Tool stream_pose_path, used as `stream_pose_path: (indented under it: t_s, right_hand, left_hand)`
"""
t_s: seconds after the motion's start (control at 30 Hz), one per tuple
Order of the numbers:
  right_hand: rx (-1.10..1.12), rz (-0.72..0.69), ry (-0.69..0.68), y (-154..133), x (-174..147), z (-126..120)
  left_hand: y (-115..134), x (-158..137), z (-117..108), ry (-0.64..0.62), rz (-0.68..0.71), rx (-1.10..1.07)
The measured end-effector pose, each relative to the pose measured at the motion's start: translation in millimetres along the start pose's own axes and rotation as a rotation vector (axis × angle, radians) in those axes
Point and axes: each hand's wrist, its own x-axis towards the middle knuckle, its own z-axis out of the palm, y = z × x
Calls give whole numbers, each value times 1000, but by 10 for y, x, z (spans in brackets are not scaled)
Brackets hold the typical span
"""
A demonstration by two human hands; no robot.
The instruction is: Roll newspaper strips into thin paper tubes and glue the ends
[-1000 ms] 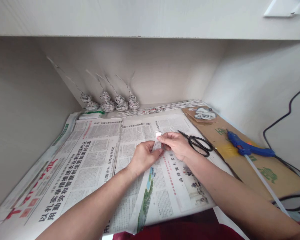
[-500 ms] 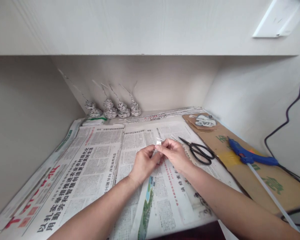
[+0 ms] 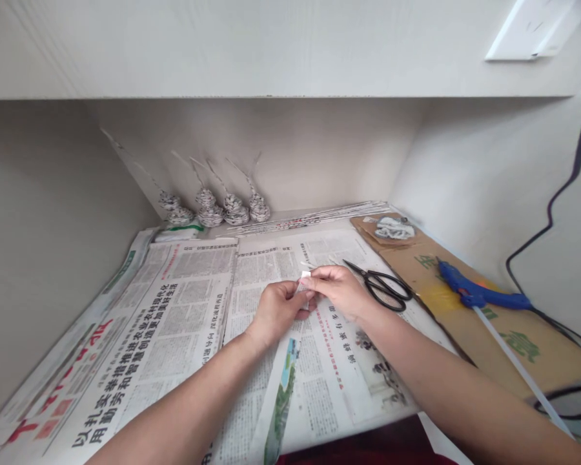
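Observation:
My left hand point(image 3: 281, 311) is closed, thumb and fingers pinching a long newspaper strip point(image 3: 281, 394) close to its top end. My right hand point(image 3: 336, 290) meets it at fingertip level, its thumb and forefinger pressed on the same end, where a small white bit of paper sticks up. From under the left hand the strip runs down toward the near edge, with a green and blue picture printed along it. Part of the strip is hidden by the fingers. Black-handled scissors point(image 3: 385, 287) lie just beyond my right hand.
Newspaper sheets point(image 3: 174, 310) cover the table. Several coiled-paper gourd shapes point(image 3: 210, 210) stand at the back left, beside thin rolled paper sticks point(image 3: 314, 218). On cardboard point(image 3: 469, 323) at the right rest a blue glue gun point(image 3: 479, 290) with a long glue stick and a grey-white bundle point(image 3: 394, 228).
The view has shifted slightly, so everything sits a little higher and to the left. Both hands still pinch the strip's end, with hardly any change in the fingers.

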Motion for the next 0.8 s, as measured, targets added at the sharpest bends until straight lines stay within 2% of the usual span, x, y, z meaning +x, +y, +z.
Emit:
stream_pose_path:
  t_s: [0.3,0.47,0.63,0.8]
  right_hand:
    - [60,6,35,49,8,3]
    - [60,6,79,51,0,19]
    - [34,-15,-19,-20,-17,0]
    - [-26,-41,-134,-41,-26,-54]
  left_hand:
    - [-12,-41,26,8,103,119]
    - [7,-52,23,33,91,141]
    - [80,-71,23,-56,32,45]
    - [74,-73,29,-76,31,1]
